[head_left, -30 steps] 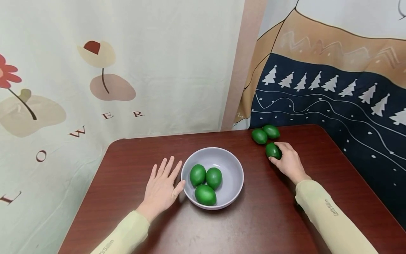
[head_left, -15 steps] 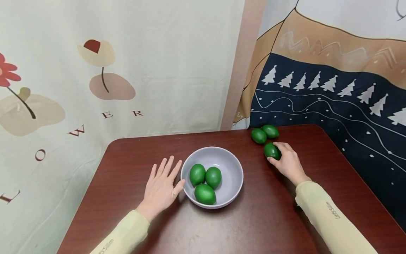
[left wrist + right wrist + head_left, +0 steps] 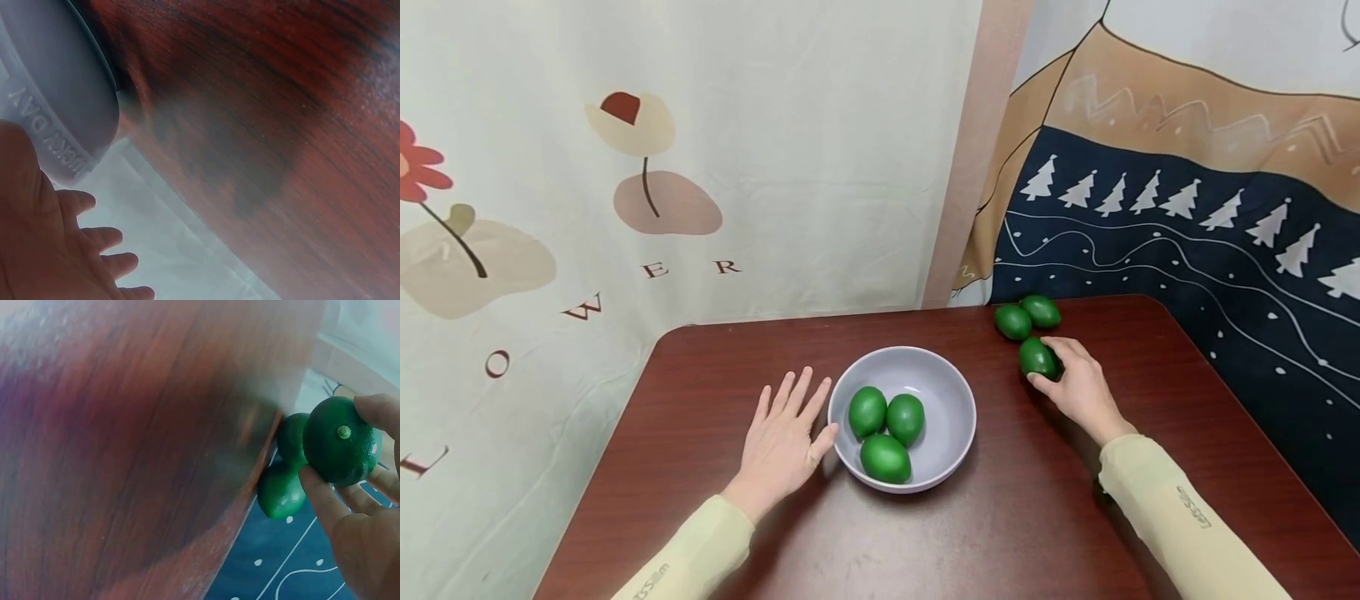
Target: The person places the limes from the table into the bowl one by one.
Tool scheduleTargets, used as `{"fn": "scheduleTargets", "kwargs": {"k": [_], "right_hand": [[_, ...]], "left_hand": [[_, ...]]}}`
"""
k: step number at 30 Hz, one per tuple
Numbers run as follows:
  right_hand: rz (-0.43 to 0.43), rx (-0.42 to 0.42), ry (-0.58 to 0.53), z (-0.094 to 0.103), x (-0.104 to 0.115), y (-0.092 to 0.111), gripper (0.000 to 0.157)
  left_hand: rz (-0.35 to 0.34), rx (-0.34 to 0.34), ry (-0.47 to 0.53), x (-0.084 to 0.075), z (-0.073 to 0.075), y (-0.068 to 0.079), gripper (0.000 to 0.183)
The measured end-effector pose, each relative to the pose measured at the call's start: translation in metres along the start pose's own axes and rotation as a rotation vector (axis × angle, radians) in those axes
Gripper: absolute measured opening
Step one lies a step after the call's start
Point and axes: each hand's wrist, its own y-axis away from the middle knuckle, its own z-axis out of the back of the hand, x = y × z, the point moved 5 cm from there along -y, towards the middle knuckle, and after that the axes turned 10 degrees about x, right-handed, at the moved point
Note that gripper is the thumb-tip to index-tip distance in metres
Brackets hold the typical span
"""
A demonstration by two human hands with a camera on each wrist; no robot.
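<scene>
My right hand [image 3: 1081, 390] holds a green lime [image 3: 1036, 358] between thumb and fingers on the right side of the table. In the right wrist view the fingers curl round that lime [image 3: 331, 450], its pale stem nub facing the camera. Just behind it, two more limes [image 3: 1013, 322] lie side by side by the table's back edge. A grey-lilac bowl [image 3: 949, 421] stands at mid-table with three limes [image 3: 885, 458] inside. Left of it my left hand [image 3: 780, 450] spreads its fingers, palm down, thumb right at the rim. Raised lettering shows on the bowl's outer wall [image 3: 59, 81] in the left wrist view.
The dark red-brown wooden table [image 3: 1000, 533] has rounded back corners. A pale flower-printed curtain [image 3: 820, 167] hangs behind it, and a navy cloth with white trees [image 3: 1150, 242] hangs at the back and right.
My right hand has shifted slightly left with the lime in its grasp. The left hand, the bowl and the other limes have stayed in place.
</scene>
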Motion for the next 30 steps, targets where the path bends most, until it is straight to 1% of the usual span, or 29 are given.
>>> {"fn": "scheduleTargets", "kwargs": {"k": [8, 15, 25, 30], "right_hand": [[0.083, -0.043, -0.014, 0.001, 0.016, 0.004, 0.056], [0.113, -0.046, -0.007, 0.003, 0.025, 0.008, 0.057], [0.182, -0.061, -0.013, 0.005, 0.044, 0.013, 0.059], [0.209, -0.054, -0.026, 0.004, 0.053, 0.015, 0.059]], "left_hand": [[0.001, -0.004, 0.004, 0.0, 0.001, 0.0, 0.067], [-0.001, -0.005, -0.005, -0.001, 0.0, 0.001, 0.067], [0.003, 0.002, 0.001, -0.001, 0.0, 0.001, 0.069], [0.003, 0.002, 0.003, -0.001, -0.001, 0.001, 0.069]]}}
